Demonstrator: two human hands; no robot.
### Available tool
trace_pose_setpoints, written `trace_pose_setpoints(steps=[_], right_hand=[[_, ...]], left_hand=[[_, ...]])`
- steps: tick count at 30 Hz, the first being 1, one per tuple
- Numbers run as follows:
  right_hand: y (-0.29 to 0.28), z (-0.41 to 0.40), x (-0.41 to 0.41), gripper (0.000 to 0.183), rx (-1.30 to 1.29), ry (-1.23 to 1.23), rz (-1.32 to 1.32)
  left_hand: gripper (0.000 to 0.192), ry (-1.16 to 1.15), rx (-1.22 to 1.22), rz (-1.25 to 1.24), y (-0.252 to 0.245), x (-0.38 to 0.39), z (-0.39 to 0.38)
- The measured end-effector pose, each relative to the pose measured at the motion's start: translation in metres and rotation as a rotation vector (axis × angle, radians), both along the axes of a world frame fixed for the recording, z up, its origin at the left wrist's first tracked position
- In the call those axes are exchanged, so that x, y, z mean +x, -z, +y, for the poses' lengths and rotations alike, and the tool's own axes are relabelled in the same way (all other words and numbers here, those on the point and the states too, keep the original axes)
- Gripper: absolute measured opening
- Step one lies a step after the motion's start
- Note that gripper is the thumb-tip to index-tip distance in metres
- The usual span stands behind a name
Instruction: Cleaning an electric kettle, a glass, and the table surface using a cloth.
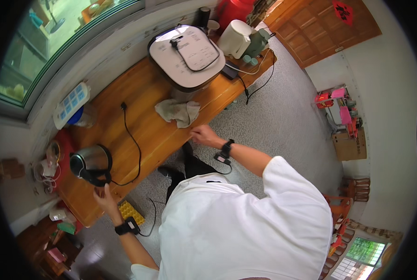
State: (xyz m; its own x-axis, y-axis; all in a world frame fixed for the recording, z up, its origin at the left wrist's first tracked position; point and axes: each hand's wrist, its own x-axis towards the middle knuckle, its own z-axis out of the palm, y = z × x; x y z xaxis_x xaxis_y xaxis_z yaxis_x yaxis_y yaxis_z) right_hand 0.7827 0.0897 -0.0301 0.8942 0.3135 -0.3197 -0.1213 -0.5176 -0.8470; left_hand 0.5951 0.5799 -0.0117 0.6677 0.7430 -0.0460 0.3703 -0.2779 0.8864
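A steel electric kettle (98, 159) with a black handle and lid stands near the left end of the wooden table (107, 91). My left hand (106, 201) is at its handle, fingers apart; whether they touch it I cannot tell. From the kettle a black power cord (138, 150) curves over the tabletop to a loose plug (123, 106). My right hand (205, 135) hovers by the table's front edge, fingers curled in, with nothing visible in it. Just beyond it lies a crumpled grey cloth (178, 112).
A boxy white-topped appliance (191, 52) with a looped cord stands farther along the table. Past it are a white jug-like container (234, 38), a green container (257, 42) and a black power adapter (230, 71). A yellow egg tray (130, 211) is below the front edge.
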Motion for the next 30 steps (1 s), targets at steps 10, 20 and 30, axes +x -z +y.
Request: trace_pose_setpoints(steps=[10,20,30], right_hand=[[0.006,-0.246,0.091,0.029,0.085,0.792,-0.021],[-0.037,-0.331,0.259,0.037,0.551,0.642,-0.122],[-0.006,-0.38,0.298,0.024,0.236,0.388,-0.176]], left_hand=[[0.017,0.284,0.104,-0.004,-0.095,0.046,-0.156],[0.021,0.847,-0.07,0.125,-0.112,0.185,-0.389],[0.026,0.938,-0.078,0.157,-0.111,0.263,-0.481]])
